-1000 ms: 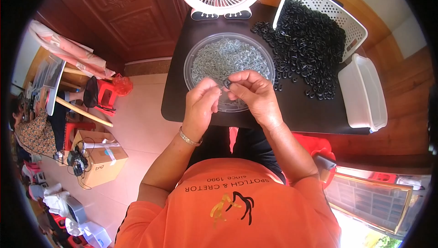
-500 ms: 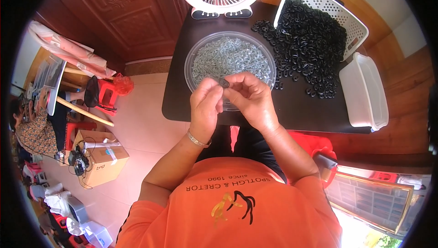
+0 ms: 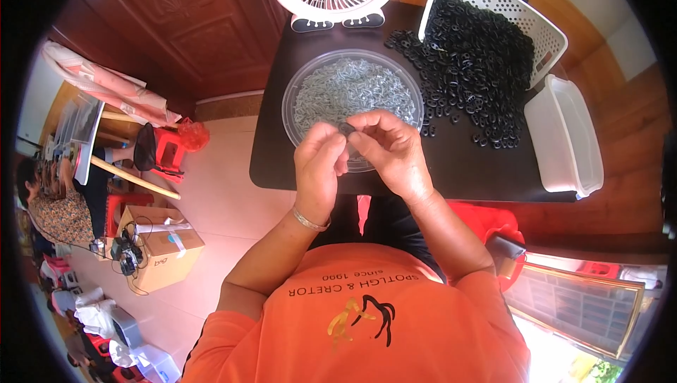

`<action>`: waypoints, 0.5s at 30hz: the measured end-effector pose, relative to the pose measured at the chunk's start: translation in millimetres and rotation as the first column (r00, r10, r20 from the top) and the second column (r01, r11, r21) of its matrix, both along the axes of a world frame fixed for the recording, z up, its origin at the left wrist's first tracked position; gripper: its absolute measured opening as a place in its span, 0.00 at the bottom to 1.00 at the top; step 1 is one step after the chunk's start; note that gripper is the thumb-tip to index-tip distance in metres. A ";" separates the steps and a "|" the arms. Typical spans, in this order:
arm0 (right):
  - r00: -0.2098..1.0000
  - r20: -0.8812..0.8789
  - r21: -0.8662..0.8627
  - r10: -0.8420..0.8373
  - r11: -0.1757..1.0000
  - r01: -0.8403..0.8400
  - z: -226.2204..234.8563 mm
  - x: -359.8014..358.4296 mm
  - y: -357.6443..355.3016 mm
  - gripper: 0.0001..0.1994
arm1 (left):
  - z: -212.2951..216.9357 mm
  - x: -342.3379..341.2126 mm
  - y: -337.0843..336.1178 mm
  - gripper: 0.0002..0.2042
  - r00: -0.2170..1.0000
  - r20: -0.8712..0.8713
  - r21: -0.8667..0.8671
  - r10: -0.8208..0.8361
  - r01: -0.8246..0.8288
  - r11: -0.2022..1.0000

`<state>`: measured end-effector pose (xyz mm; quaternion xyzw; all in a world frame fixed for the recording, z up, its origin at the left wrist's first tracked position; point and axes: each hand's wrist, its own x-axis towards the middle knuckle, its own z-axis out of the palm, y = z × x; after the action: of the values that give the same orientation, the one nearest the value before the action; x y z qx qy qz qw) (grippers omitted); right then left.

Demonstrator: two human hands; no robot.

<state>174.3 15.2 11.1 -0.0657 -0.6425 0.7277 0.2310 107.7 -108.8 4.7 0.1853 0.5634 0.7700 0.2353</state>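
Over the near side of a clear round tub (image 3: 288, 111), both my hands meet at a small black oval piece (image 3: 345, 129). The thumb and fingers of my left hand (image 3: 317, 168) pinch it from the left. On its other side, my right hand (image 3: 397, 157) grips it between thumb and forefinger. My fingertips hide much of the piece. Small silvery screws (image 3: 352, 87) heap in the tub below. To the right, many similar black oval pieces with holes (image 3: 479, 65) spill out of a tipped white perforated basket (image 3: 553, 48).
A white plastic bin (image 3: 564, 140) stands at the dark table's (image 3: 271, 164) right end. The white fan (image 3: 336, 2) is at the far edge. Off to the left are a cardboard box (image 3: 169, 256), red stools (image 3: 168, 150) and another person (image 3: 60, 214) seated at a table.
My right fingers have closed in slightly around the black piece, covering more of it. Both hands stay in nearly the same place, and the view has shifted a little.
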 end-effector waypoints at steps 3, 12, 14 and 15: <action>0.999 0.042 -0.029 -0.013 0.999 0.014 2.9 1.1 -1.1 0.07 | -1.9 2.2 0.7 0.08 0.999 -0.042 0.016 0.011 -0.011 1.000; 1.000 -0.019 -0.135 -0.024 0.991 0.022 -2.8 -0.5 -4.1 0.07 | -2.9 3.5 4.2 0.08 0.999 -0.025 0.035 0.044 -0.043 0.998; 0.999 -0.002 -0.082 -0.040 0.996 0.040 -4.0 -0.1 -3.5 0.08 | -1.4 4.4 4.9 0.08 0.998 -0.012 0.034 0.056 -0.055 0.998; 0.999 -0.002 -0.083 -0.040 0.996 0.040 -2.9 1.1 -3.4 0.08 | -0.7 4.8 5.1 0.08 0.998 0.003 0.033 0.068 -0.068 0.997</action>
<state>175.4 11.8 8.2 -0.0867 -0.6100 0.7490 0.2438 112.4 -103.7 4.0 0.1694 0.5562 0.7870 0.2063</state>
